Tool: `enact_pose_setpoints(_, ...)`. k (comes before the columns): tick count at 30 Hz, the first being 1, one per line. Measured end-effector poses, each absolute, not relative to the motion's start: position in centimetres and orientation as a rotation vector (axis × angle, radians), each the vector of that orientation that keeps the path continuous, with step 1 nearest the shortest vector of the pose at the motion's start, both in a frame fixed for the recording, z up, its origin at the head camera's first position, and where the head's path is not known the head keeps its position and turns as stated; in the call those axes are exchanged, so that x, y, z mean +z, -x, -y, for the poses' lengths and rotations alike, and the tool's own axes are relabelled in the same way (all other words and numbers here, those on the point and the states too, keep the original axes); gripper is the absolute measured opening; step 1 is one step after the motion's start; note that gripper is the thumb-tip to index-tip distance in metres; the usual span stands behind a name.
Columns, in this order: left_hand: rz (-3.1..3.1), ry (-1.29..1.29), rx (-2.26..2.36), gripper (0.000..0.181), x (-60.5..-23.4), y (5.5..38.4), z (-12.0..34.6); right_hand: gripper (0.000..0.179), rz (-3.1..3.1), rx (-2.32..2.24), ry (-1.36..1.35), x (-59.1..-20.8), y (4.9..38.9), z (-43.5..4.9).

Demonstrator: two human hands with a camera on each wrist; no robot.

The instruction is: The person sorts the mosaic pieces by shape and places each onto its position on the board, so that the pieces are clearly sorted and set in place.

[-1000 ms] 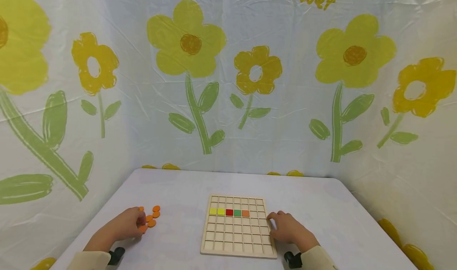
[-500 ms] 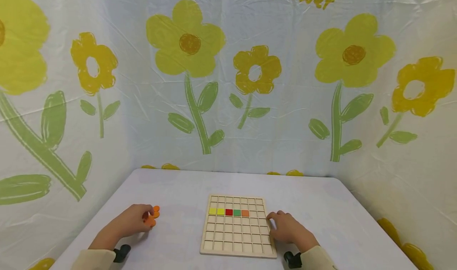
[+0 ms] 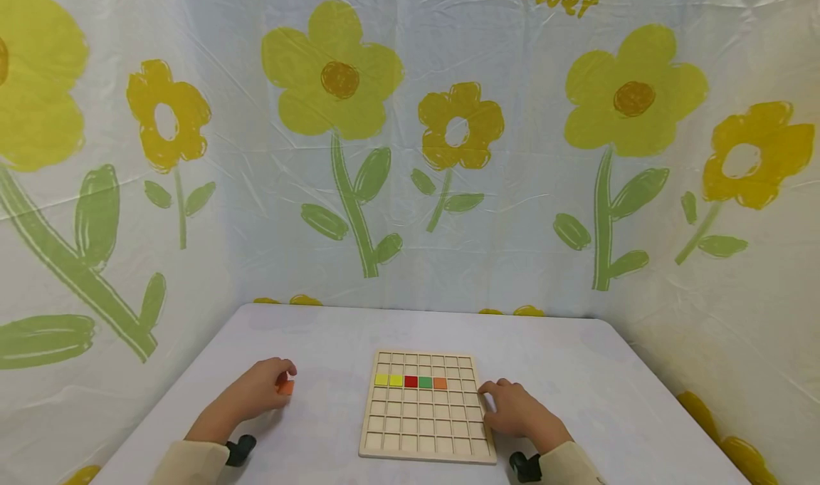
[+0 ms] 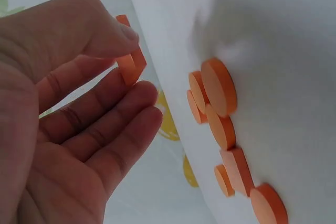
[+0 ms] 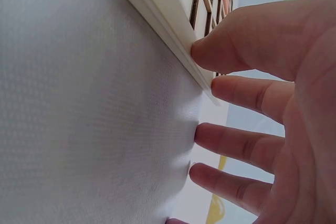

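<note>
One orange tile [image 4: 130, 66] is in my left hand [image 3: 255, 391], pinched between the thumb and a finger, above the counter [image 3: 320, 428] and well apart from the wooden board [image 3: 426, 407], to the left of it. I judge the tile to be light and stiff, perhaps of painted wood, so it should not bend or break easily. Its flat sides look smooth; therefore it could turn or slip if only a corner is pressed. Better, I think, is to hold it by two opposite edges (this leaves one broad face free). The tile has straight edges, clear corners, a visible thickness and a plain orange colour. Near it, on the counter, lie several round orange discs [image 4: 219, 86] and a paler piece with straight sides [image 4: 239, 171]. My right hand [image 3: 512, 408] rests at the board's right edge, thumb touching the rim, the other fingers apart and nearly straight.
</note>
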State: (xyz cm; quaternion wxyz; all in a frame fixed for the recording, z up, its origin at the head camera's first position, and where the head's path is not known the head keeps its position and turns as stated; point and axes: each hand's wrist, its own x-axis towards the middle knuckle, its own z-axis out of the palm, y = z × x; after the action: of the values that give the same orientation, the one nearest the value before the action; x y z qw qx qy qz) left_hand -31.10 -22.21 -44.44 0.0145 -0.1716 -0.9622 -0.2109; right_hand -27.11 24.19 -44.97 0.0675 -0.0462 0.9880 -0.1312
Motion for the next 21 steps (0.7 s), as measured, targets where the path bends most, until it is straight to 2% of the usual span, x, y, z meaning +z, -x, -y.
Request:
enact_pose_setpoints(9, 2.969, 0.578, -0.606, 0.018, -44.2, 31.3, 20.1, 0.039, -2.987, -0.402, 0.149, -44.7, 26.8, -24.1)
enact_pose_setpoints(21, 3.008, 0.592, -0.608, 0.021, -44.2, 31.9, 15.9, 0.039, -2.971, -0.417, 0.146, -45.0, 27.1, -24.2)
